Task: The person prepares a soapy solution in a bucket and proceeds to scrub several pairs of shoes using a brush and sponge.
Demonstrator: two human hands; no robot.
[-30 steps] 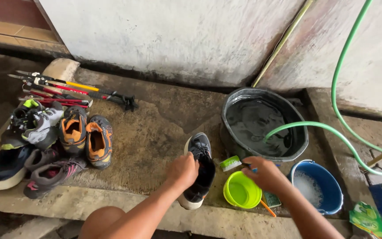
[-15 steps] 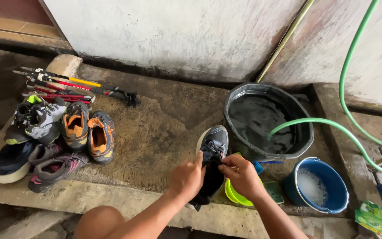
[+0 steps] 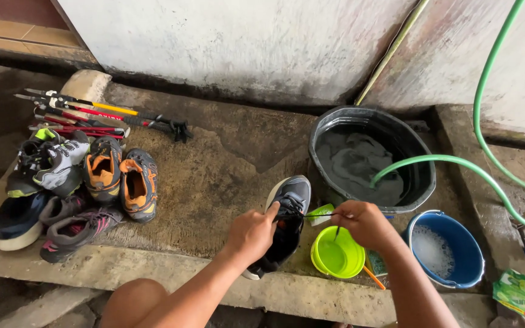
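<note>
Head view: concrete slab (image 3: 214,176), bare at centre; shoe pile (image 3: 71,182) left, black tub (image 3: 372,158) upper right, green bowl (image 3: 337,254) just below the hands. Left hand (image 3: 253,234) closed around the black shoe (image 3: 284,222) (lower centre, toe toward upper right). Right hand (image 3: 363,222) pinches its lace (image 3: 320,214), pulled taut sideways.

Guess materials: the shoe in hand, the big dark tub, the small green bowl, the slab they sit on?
Shoe: likely dark knit or mesh textile upper, matte, on a pale rubber-like sole; laces visible.
Tub: probably black moulded plastic; thin, smooth rim with a slight sheen.
Green bowl: plastic, glossy, uniform bright colour.
Slab: rough, stained concrete or cement; grainy, mottled surface.
</note>
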